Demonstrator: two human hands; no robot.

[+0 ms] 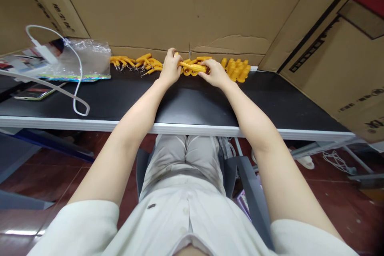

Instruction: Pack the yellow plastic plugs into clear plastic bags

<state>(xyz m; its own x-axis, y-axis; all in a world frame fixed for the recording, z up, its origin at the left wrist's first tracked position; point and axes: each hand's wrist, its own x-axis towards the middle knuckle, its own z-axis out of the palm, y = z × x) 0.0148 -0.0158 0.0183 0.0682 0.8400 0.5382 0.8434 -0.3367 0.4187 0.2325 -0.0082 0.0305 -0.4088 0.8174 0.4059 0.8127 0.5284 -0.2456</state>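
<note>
Both my hands reach to the far edge of the black table (192, 104). My left hand (170, 69) and my right hand (215, 73) are closed on the two ends of a small yellow corn-shaped piece (192, 67), held between them just above the tabletop. Left of my hands lies a scattered group of yellow pieces with little metal chains (135, 63). A tighter pile of yellow pieces (237, 69) lies right of my right hand. Under the held piece sit a few more yellow bits, partly hidden by my fingers.
Cardboard boxes (192, 8) wall in the back and right of the table. At the left lie a clear plastic bag (87, 58), a white cable with charger (76, 88) and a phone (33, 93). The table's white front edge (90, 125) runs across my forearms.
</note>
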